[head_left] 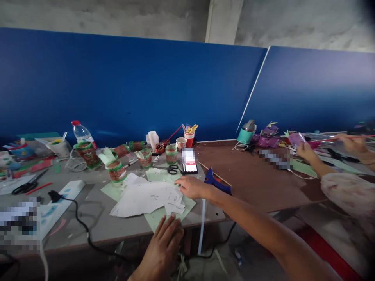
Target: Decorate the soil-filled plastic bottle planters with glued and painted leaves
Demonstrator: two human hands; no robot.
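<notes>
A cut white paper sheet [140, 199] lies over pale green paper [156, 222] near the table's front edge. My left hand [165, 240] is at that edge, fingers stretched out, its tips by the green paper. At the right side of the papers is my right hand [190, 187], its fingers pressed together; what they hold, if anything, is too small to name. Behind it stands a lit phone [189, 160], with black scissors [172, 169] to the left. A blue glue gun [216, 181] lies just right of my right hand.
Decorated jars [116, 171], a bottle [83, 134] and a red cup of sticks [189, 137] stand towards the blue partition [131, 86]. A black cable [79, 218] crosses the left side. Another person's hands [306, 152] work at the right with purple material.
</notes>
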